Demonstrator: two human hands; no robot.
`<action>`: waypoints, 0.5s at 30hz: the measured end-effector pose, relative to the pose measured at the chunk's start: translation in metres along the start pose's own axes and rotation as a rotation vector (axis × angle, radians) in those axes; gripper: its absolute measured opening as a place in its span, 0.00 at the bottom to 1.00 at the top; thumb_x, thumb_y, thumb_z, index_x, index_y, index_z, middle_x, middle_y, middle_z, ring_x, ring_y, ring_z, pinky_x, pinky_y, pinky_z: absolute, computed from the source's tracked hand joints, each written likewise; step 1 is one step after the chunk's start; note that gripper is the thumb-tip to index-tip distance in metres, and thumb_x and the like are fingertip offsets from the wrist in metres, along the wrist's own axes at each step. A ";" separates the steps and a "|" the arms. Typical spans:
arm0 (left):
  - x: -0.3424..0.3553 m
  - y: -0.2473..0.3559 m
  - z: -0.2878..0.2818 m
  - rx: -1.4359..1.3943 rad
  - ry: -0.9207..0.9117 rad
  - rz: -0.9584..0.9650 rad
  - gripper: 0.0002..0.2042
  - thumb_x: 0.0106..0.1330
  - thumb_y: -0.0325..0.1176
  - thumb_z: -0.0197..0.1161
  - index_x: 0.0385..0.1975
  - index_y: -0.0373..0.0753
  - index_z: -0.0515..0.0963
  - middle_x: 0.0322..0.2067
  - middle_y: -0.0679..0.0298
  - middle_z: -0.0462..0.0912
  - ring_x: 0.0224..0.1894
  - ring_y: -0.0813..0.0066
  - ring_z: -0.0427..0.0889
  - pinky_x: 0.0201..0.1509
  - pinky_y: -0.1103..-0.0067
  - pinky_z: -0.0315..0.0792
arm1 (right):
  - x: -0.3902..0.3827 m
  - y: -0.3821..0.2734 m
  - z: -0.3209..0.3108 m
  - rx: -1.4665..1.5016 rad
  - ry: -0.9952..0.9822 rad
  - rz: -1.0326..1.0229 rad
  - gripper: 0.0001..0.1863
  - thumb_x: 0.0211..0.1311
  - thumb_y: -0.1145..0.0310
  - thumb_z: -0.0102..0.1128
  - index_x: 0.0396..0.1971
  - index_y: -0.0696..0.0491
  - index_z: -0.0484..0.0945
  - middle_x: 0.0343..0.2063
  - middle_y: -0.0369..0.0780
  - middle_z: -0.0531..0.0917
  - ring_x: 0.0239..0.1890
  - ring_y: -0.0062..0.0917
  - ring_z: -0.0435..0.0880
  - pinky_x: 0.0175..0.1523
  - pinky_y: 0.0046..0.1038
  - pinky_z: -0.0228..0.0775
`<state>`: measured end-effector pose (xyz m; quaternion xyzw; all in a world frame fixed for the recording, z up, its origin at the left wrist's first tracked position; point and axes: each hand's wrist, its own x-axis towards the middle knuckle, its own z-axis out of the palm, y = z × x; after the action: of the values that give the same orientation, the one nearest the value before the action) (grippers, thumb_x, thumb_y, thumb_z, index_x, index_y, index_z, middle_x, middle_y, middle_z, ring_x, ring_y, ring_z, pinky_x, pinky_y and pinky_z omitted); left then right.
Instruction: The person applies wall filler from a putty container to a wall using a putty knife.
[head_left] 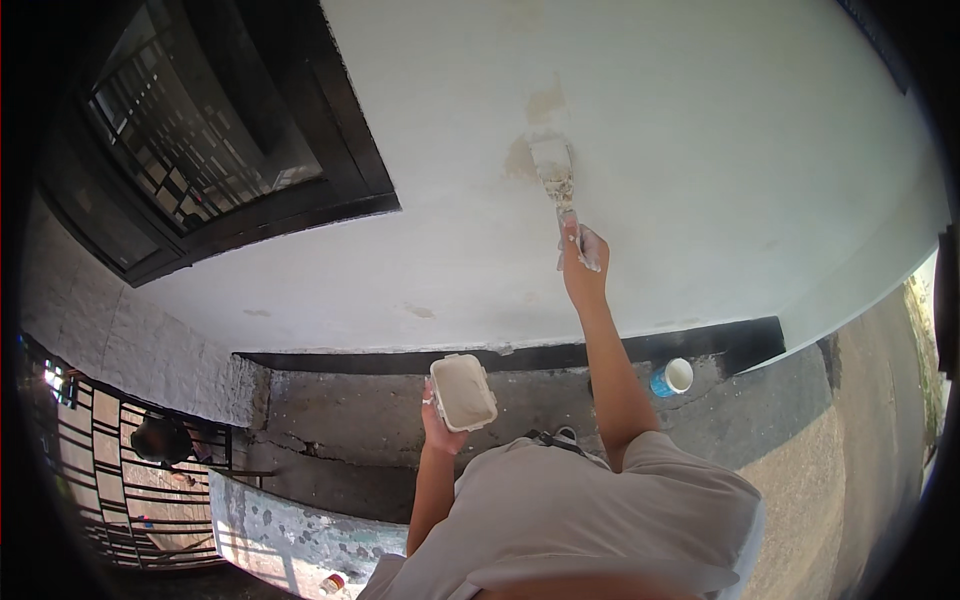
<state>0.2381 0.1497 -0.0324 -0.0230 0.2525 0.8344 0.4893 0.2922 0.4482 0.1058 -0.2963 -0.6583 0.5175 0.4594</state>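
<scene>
My right hand (585, 248) is stretched up to the white wall (680, 180), closed round the handle of a putty knife (556, 178). The knife's wide blade carries whitish paste and lies at or close to the wall, beside beige patches (546, 102). White smears show on the fingers. Lower down, in front of my body, my left hand (440, 425) grips a pale rectangular tub (464, 392) by its side. Beige-white paste fills part of the tub. Most of the left fingers are hidden behind it.
A dark-framed window (270, 200) with bars is at the upper left. On the grey concrete floor (340, 410) stands a blue and white bucket (672, 378), right of my right arm. A metal railing (110, 470) and a blotchy pale slab (290, 530) lie at the lower left.
</scene>
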 end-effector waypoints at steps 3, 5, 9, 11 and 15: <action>0.005 -0.001 -0.008 0.011 0.008 0.006 0.30 0.73 0.59 0.44 0.65 0.44 0.68 0.59 0.54 0.75 0.59 0.54 0.77 0.61 0.53 0.72 | -0.005 -0.019 -0.008 0.041 -0.227 -0.159 0.24 0.73 0.47 0.53 0.26 0.54 0.71 0.15 0.30 0.67 0.13 0.13 0.60 0.20 0.19 0.51; 0.006 -0.001 -0.012 0.005 -0.013 0.010 0.30 0.73 0.60 0.44 0.65 0.45 0.68 0.59 0.55 0.75 0.59 0.54 0.76 0.61 0.53 0.72 | -0.005 -0.045 -0.008 0.380 -0.433 -0.028 0.23 0.73 0.47 0.53 0.31 0.54 0.72 0.17 0.31 0.68 0.14 0.13 0.60 0.20 0.17 0.50; 0.006 0.000 -0.001 0.006 0.012 -0.032 0.31 0.72 0.60 0.45 0.65 0.45 0.68 0.60 0.56 0.75 0.60 0.54 0.76 0.62 0.54 0.72 | 0.017 -0.064 -0.003 0.653 -0.654 0.069 0.20 0.73 0.51 0.54 0.45 0.54 0.75 0.23 0.31 0.72 0.19 0.12 0.63 0.21 0.17 0.49; 0.010 -0.002 -0.008 0.035 0.014 -0.025 0.31 0.72 0.61 0.45 0.65 0.45 0.68 0.60 0.57 0.75 0.60 0.55 0.76 0.62 0.54 0.72 | 0.030 -0.065 0.001 0.556 -0.593 0.071 0.19 0.74 0.52 0.53 0.45 0.55 0.75 0.23 0.31 0.72 0.19 0.12 0.64 0.21 0.17 0.50; 0.012 -0.004 -0.011 0.047 0.022 -0.045 0.31 0.72 0.61 0.44 0.65 0.45 0.68 0.60 0.57 0.75 0.60 0.55 0.76 0.62 0.55 0.72 | 0.054 -0.044 0.011 0.304 -0.450 -0.033 0.21 0.75 0.50 0.50 0.46 0.56 0.75 0.23 0.32 0.75 0.18 0.13 0.68 0.20 0.15 0.51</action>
<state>0.2334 0.1559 -0.0468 -0.0262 0.2767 0.8168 0.5055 0.2642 0.4778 0.1634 -0.0904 -0.6633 0.6556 0.3493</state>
